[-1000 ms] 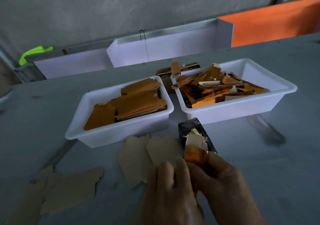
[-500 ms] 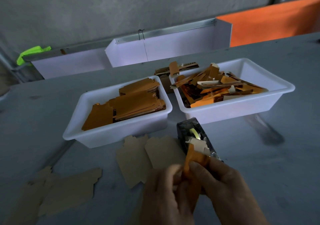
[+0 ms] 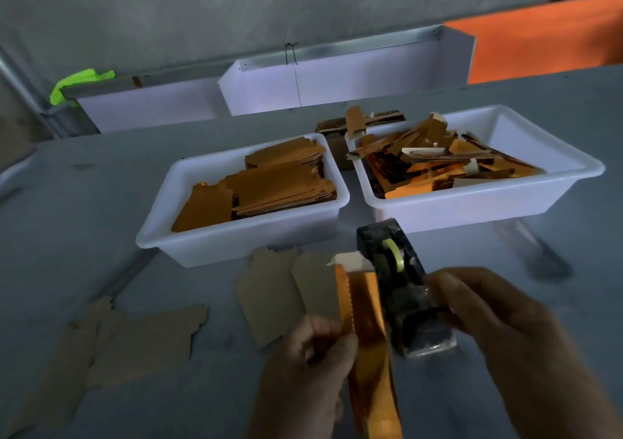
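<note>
A long orange film strip (image 3: 365, 330) with a white tab at its top stands nearly upright in front of me. My left hand (image 3: 303, 381) pinches it at mid-length between thumb and fingers. My right hand (image 3: 499, 337) is to the right of the strip, its fingers curled against the near end of a black tape dispenser (image 3: 401, 286) that sits on the grey table (image 3: 101, 236).
Two white tubs stand behind: the left tub (image 3: 161, 232) holds stacked orange sheets, the right tub (image 3: 472, 202) holds loose orange and white scraps. Brown card cut-outs (image 3: 279, 293) lie on the table in front of the left tub, more (image 3: 111, 347) at the near left.
The orange strip has been peeled up and pulled out long; my left hand moved left and down with it. My right hand shifted right onto the dispenser.
</note>
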Demonstrator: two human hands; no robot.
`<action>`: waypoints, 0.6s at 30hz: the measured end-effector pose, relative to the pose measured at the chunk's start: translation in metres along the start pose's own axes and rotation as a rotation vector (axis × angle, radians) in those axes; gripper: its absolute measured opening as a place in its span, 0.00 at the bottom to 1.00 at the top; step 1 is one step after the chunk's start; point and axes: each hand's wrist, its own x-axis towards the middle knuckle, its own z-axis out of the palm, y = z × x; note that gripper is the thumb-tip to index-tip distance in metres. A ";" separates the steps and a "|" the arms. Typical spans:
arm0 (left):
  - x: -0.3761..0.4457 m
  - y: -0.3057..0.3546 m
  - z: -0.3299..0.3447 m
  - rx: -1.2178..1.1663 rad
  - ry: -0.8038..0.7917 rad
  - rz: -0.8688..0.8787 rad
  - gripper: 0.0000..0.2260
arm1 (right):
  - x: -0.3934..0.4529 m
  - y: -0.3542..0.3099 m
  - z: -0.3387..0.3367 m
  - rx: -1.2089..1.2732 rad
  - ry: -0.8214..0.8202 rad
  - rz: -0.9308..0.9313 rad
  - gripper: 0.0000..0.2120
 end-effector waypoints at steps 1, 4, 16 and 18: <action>0.002 -0.002 -0.002 -0.055 -0.004 -0.005 0.09 | 0.006 0.005 -0.009 -0.010 0.052 0.025 0.04; 0.007 -0.010 -0.003 -0.136 -0.013 -0.021 0.07 | 0.023 0.019 -0.021 -0.032 0.028 0.133 0.10; 0.010 -0.017 0.031 -0.189 -0.081 0.030 0.07 | 0.033 0.032 -0.007 -0.149 -0.203 0.207 0.04; 0.010 -0.015 0.037 -0.159 -0.080 0.048 0.07 | 0.032 0.031 -0.005 -0.141 -0.214 0.215 0.05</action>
